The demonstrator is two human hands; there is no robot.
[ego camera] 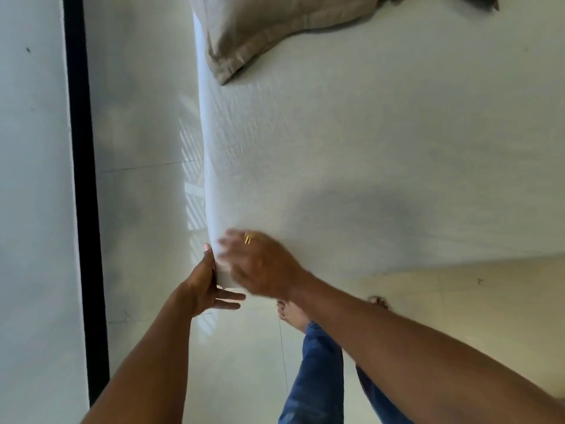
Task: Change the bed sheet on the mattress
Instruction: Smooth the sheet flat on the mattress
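Your left grip (208, 286) is flat and open. Its fingers are straight, and it presses on the side of the mattress (214, 185) corner. It holds nothing. Your right grip (263, 264) lies on top of that same corner, touching the white sheet (367, 148). It is blurry, so you cannot tell if it pinches the cloth or only pats it. A gold ring (248, 237) shows on one finger.

The sheet starts right under your grips and runs far away over the whole bed top. It looks smooth. I think this corner is the part you are fixing now. The other corners are out of sight, so they may need a check.

Far from your grips lies a tan pillow (275, 32).

Count: one mattress, one sheet, one pillow, one ring, two grips.
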